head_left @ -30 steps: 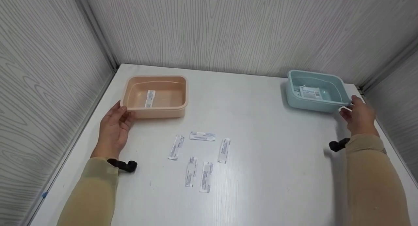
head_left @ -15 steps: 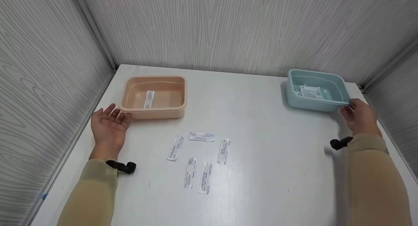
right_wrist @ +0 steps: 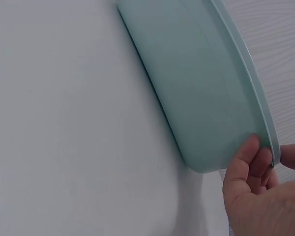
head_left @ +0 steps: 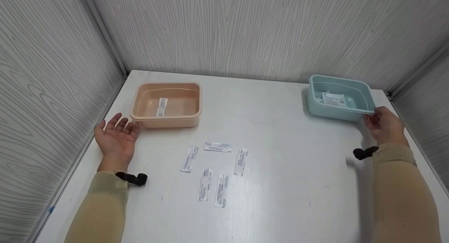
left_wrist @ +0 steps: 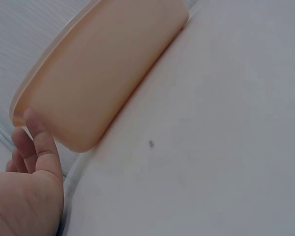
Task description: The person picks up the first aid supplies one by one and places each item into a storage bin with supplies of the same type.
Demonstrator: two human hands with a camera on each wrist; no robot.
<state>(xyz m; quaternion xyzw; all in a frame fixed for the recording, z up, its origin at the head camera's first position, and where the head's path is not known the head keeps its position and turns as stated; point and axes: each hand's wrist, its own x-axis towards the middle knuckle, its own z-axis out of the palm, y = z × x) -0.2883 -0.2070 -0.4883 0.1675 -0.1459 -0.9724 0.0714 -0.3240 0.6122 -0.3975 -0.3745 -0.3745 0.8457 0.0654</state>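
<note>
My left hand [head_left: 117,141] is palm up beside the near left corner of an orange plastic basin [head_left: 168,122], its fingers loosely spread. In the left wrist view its fingertips touch or nearly touch the basin's side under the rim. A white printed packet [head_left: 161,107] lies inside that basin. Over at the right, my right hand [head_left: 387,127] pinches the near right corner of a light blue basin [head_left: 340,112]. The right wrist view has the fingers under the rim [right_wrist: 258,93] and the thumb against its other side. White packets [head_left: 333,99] lie in the blue basin.
Several white printed packets, among them one lying crosswise [head_left: 217,146] and one farther right [head_left: 240,162], are spread on the white table [head_left: 280,186] between the arms. Wood-grain panels [head_left: 228,32] stand behind and at both sides. Each wrist carries a black camera mount [head_left: 135,178].
My left hand has let go of the orange basin's rim, shifted a little left and turned palm up. My right hand has stayed at the blue basin's corner. The packets have not moved.
</note>
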